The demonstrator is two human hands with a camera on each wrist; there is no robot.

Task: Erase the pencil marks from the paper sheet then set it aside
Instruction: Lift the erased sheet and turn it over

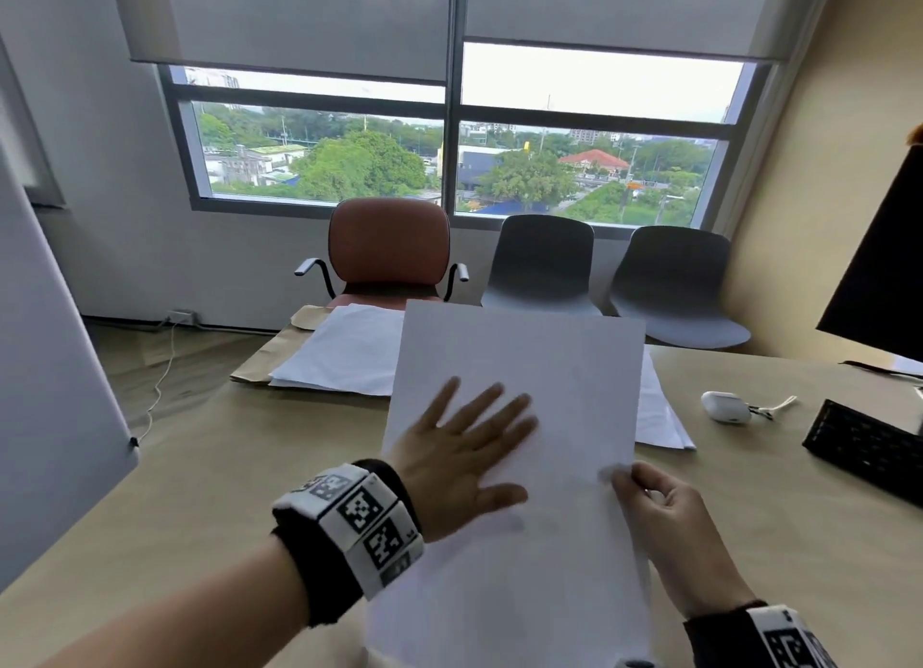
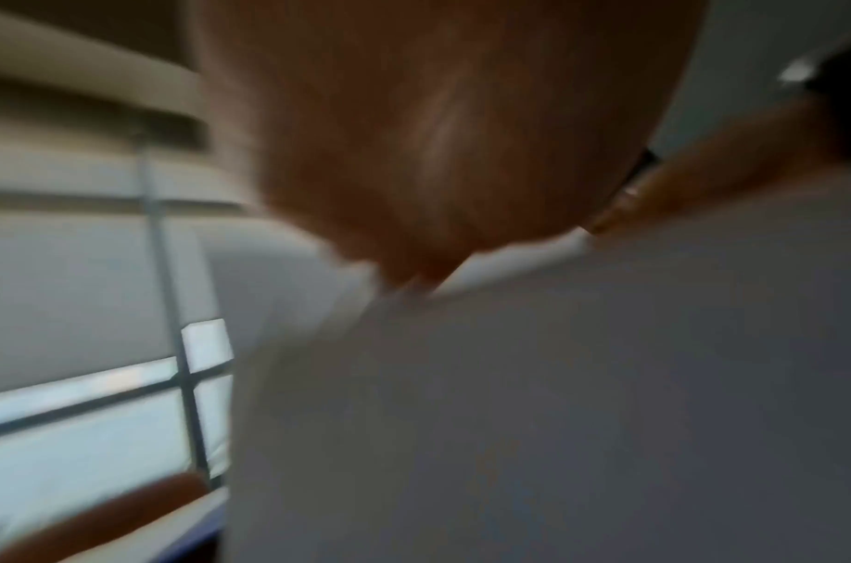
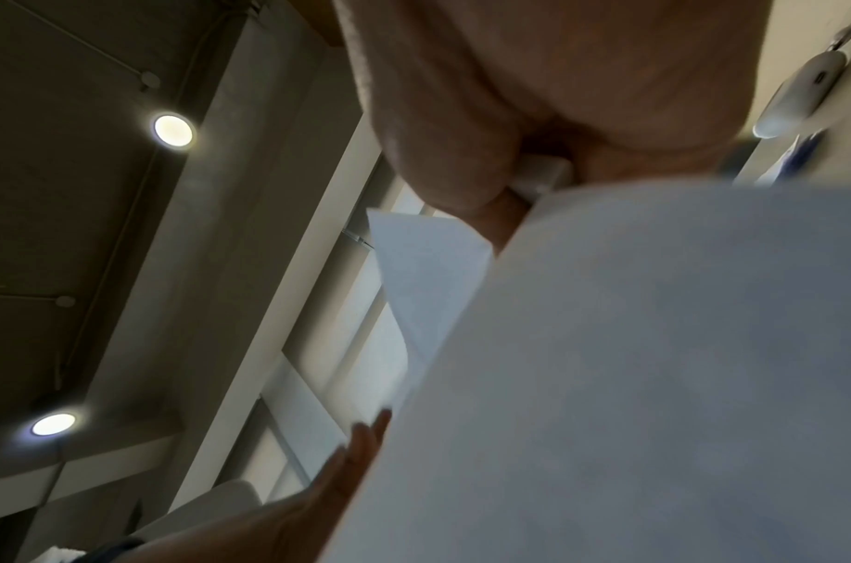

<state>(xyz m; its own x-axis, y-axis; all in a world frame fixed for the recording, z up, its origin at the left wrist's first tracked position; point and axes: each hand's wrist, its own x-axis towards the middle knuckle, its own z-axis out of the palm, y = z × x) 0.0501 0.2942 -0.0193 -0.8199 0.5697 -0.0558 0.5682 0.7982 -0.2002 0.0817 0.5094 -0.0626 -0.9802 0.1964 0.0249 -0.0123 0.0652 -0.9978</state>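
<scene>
A: Where to find the paper sheet?

B: Lifted off the table and tilted up toward the window, with the lower end close to the body. Pinched at its right edge by the right hand. Pressed across the face by the left hand, flat, fingers spread wide, gripping nothing.

A: Any pencil marks left?

B: Cannot tell. Looks blank from the head view (too soft to rule out faint lines). Probably brushing off crumbs or checking the page before putting it aside.

A: How to do that well?

B: Keep the pinch light but firm. Sweep with the flat palm in one direction, away from the pinched edge, to avoid buckling or creasing. Support from behind if pressing harder. Then lay it down without sliding; perhaps onto the stack of papers beyond, though that is only a guess.

A: Anything extra from the wrist views?

B: From the right wrist, a small white block tucked in the right hand just above the sheet's edge, possibly the eraser, hidden from the head view. Also left fingertips at the sheet's far side. From the left wrist, mostly blur: palm against white paper. Only from the head, the stack and the table.
</scene>
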